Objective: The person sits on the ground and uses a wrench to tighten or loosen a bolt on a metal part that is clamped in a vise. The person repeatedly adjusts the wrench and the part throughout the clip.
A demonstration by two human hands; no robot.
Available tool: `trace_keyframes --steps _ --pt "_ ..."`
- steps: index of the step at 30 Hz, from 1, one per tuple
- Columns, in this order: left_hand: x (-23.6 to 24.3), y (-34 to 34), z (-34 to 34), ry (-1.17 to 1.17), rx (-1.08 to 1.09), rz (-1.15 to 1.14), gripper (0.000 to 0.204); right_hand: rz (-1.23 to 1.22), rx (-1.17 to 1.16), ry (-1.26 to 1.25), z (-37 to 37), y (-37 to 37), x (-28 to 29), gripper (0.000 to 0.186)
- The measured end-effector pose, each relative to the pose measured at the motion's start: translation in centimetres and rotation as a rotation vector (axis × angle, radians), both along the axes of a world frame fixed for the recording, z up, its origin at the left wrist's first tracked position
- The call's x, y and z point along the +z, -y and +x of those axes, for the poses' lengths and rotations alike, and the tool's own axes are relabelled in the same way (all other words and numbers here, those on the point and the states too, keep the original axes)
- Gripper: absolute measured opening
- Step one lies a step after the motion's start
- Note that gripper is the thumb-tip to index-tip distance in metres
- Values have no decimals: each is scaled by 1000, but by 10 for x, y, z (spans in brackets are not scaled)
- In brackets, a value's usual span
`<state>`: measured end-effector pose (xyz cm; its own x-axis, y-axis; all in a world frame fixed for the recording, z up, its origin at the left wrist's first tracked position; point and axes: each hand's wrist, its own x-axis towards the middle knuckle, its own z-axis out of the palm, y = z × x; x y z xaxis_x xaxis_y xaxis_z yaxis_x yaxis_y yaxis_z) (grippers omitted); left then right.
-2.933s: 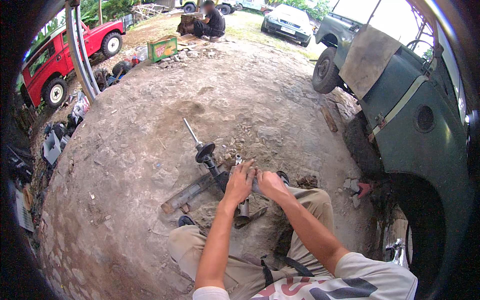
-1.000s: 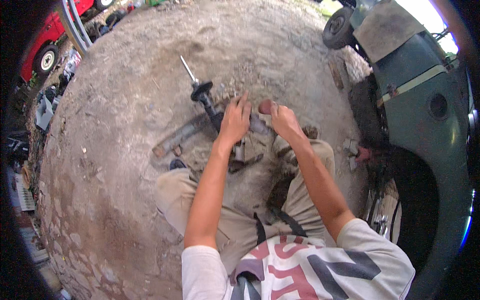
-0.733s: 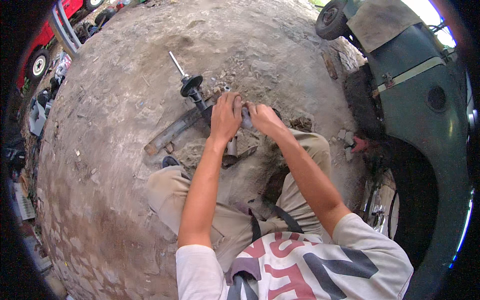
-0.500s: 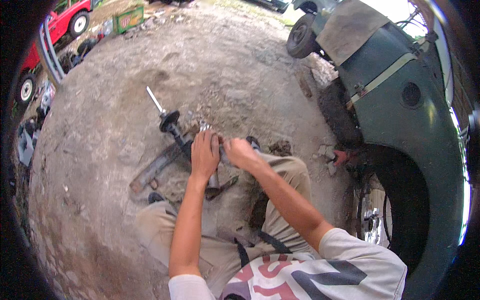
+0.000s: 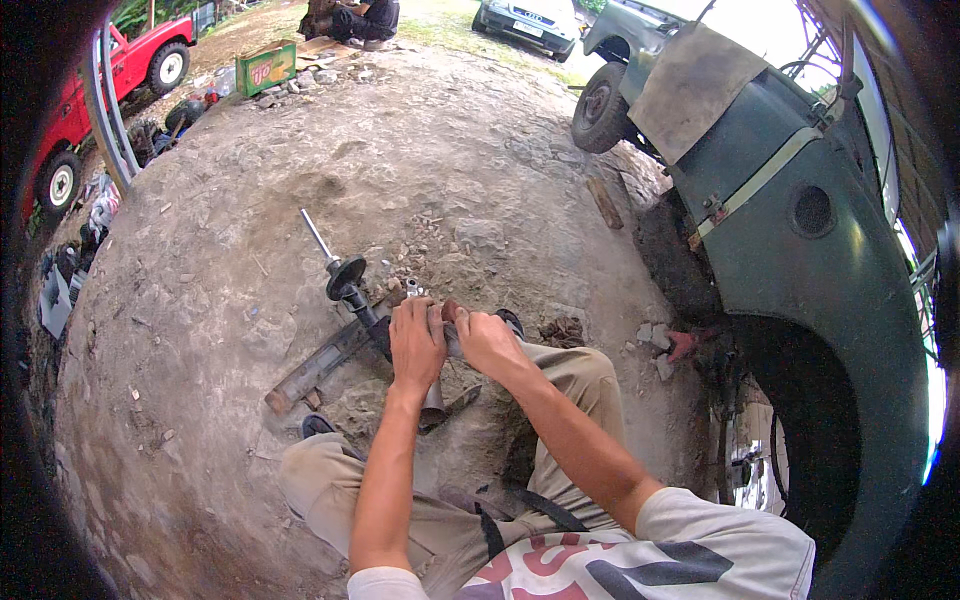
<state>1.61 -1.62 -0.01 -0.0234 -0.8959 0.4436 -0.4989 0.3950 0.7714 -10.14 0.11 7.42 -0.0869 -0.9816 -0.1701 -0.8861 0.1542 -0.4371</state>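
Observation:
A shock absorber strut (image 5: pixel 352 294) lies in front of me between my legs, with its bright rod pointing away to the far left and a round black seat at the rod's base. Over its body my left hand (image 5: pixel 417 345) is closed, the fingers curled across the top. Beside it, my right hand (image 5: pixel 486 342) is closed in a pinch. A small reddish-brown scrap (image 5: pixel 450 309) shows between the two hands at the right fingertips; its material is too small to tell. The hands hide the middle of the strut.
Under the strut lies a rusty metal beam (image 5: pixel 325 368). A dark green vehicle body (image 5: pixel 800 250) stands close on my right. Across the rough ground (image 5: pixel 220 280) are a green crate (image 5: pixel 266 70), a red vehicle (image 5: pixel 130 60), a silver car (image 5: pixel 530 22) and a seated person (image 5: pixel 370 20).
My view has tilted up, so the strut and hands appear lower and the far person and car come into sight. Both hands stay at the strut.

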Motion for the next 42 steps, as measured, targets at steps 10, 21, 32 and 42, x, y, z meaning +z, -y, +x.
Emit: trace_keyframes --steps 10,21,32,42 --pt "-50 20 8 226 62 -309 24 -189 125 -226 -32 0 15 36" --pt "-5 1 1 17 10 -45 29 -72 -8 28 -27 -13 -42 58" --pt "-13 -1 -4 118 124 -141 33 155 -77 -35 -11 -10 3 60" --pt "-10 -7 -2 150 74 -110 32 104 -66 -38 -18 -17 8 57"
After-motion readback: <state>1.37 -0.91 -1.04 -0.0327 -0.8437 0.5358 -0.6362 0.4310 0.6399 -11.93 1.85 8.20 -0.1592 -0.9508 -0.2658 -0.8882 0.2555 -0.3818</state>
